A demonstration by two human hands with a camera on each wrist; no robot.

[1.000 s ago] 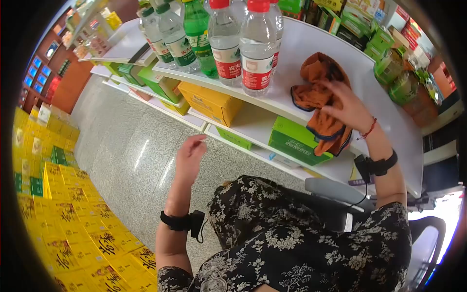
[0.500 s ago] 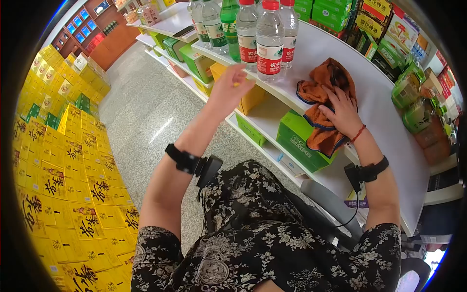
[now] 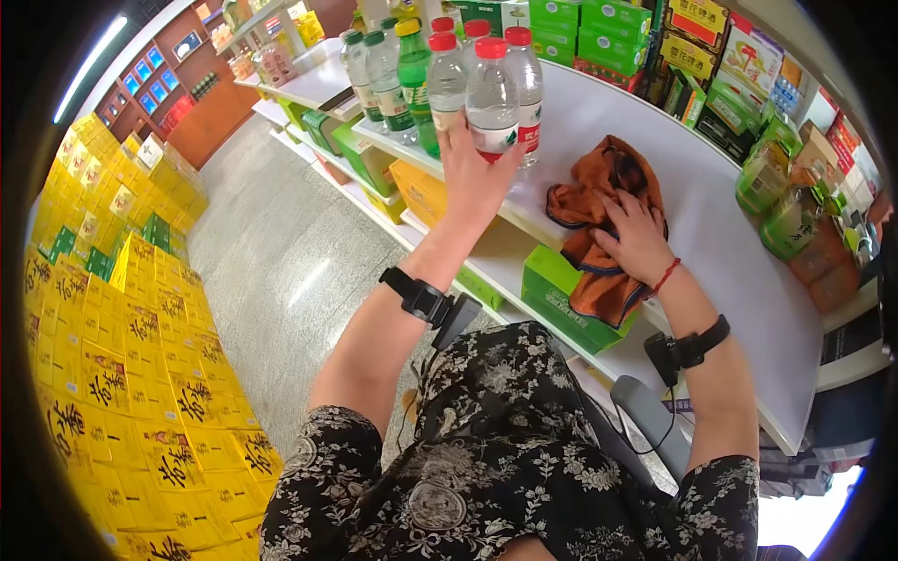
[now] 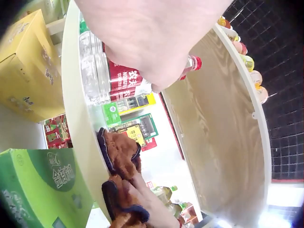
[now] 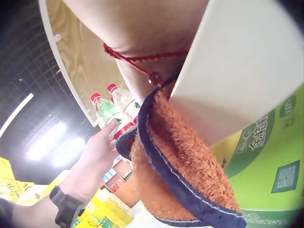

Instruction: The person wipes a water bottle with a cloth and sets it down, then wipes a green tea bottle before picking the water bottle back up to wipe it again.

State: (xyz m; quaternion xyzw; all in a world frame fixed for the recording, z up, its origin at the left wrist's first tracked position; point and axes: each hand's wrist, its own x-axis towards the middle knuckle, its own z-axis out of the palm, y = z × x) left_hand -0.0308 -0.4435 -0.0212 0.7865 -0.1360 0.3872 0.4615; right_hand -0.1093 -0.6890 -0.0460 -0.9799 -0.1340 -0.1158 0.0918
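My left hand (image 3: 477, 178) grips the front clear water bottle (image 3: 493, 103), which has a red cap and a red-and-white label. The thumb lies on one side and the fingers on the other. In the left wrist view the same hand covers much of the label of a bottle (image 4: 126, 83). Around it stand more water bottles and a green bottle (image 3: 414, 79) with a yellow cap. On the white counter (image 3: 720, 243), my right hand (image 3: 641, 238) rests with fingers spread on a crumpled orange-brown cloth (image 3: 608, 294) with dark blue edging, which hangs over the front edge.
Under the counter, a shelf holds a green box (image 3: 552, 290) and a yellow box (image 3: 418, 192). Stacked yellow cartons (image 3: 140, 393) line the left side of the floor. Green packages (image 3: 734, 117) stand along the counter's far side. A grey chair armrest (image 3: 650, 416) is near my body.
My left hand has risen from over the floor to the bottles and now grips the front one. The right hand has settled flatter onto the cloth.
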